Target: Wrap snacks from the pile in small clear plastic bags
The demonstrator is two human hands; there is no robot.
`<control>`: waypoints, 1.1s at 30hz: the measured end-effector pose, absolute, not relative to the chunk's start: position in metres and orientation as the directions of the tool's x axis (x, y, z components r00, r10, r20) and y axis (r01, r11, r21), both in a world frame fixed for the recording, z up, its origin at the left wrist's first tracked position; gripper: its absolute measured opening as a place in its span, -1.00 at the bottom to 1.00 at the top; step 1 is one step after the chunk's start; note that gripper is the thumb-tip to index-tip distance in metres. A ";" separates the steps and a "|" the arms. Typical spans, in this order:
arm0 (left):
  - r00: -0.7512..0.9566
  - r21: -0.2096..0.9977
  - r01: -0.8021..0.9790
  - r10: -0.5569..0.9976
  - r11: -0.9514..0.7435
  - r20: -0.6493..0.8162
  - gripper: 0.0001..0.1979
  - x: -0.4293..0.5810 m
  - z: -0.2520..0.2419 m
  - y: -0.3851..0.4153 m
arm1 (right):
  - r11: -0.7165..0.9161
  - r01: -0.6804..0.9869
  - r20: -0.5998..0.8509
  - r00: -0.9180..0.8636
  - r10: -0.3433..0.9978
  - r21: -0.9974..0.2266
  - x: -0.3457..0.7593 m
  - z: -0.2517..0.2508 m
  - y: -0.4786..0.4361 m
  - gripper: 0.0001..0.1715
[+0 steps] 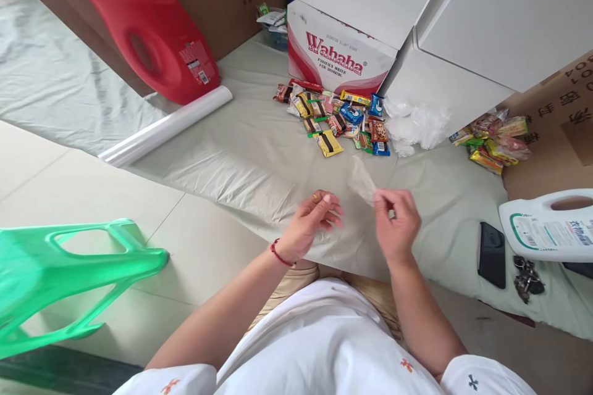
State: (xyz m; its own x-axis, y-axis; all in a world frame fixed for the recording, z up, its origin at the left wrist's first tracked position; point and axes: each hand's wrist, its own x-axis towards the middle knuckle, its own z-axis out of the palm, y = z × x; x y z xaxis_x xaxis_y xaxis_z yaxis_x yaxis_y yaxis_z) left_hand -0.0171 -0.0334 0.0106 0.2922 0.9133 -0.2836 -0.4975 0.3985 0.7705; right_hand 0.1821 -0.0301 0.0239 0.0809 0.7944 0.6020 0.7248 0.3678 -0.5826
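In the head view my right hand (397, 220) pinches one edge of a small clear plastic bag (362, 181), which hangs off to the upper left of the fingertips. My left hand (315, 219), with a red cord on its wrist, is held a little apart from the bag. Its fingers are loosely curled and spread, somewhat blurred, and nothing shows in them. Beyond both hands lies a pile of small wrapped snacks (340, 116) in yellow, brown, red and blue. Right of that pile is a heap of more clear plastic bags (414, 123).
A Wahaha carton (340, 49) stands behind the snacks. More snack packets (498, 139) lie at right, near a phone (492, 255), keys (527, 278) and a white jug (549, 225). At left are a red jug (152, 31), a plastic roll (167, 126) and a green stool (69, 278).
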 end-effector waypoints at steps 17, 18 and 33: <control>0.201 0.614 -0.659 0.888 0.435 -0.414 -0.65 0.013 -0.010 -0.025 | -0.335 -0.363 -0.406 0.138 0.903 -0.869 0.211 -0.003 -0.047 -0.55; 0.207 0.627 -0.647 0.891 0.434 -0.404 -0.66 0.014 -0.011 -0.025 | -0.350 -0.399 -0.417 0.092 0.904 -0.847 0.208 -0.002 -0.045 -0.54; -0.428 0.903 0.416 0.852 -0.109 0.300 -0.47 -0.002 -0.015 -0.035 | -0.191 -0.082 -0.203 0.163 0.966 -0.978 0.182 0.000 -0.038 -0.70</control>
State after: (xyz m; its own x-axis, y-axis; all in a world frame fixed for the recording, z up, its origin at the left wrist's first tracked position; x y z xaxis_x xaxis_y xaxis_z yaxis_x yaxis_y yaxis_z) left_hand -0.0025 -0.0354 -0.0146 -0.4284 0.8524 0.2999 0.4158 -0.1087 0.9029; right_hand 0.1816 -0.0384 -0.0001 0.1635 0.9655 -0.2025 -0.0825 -0.1912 -0.9781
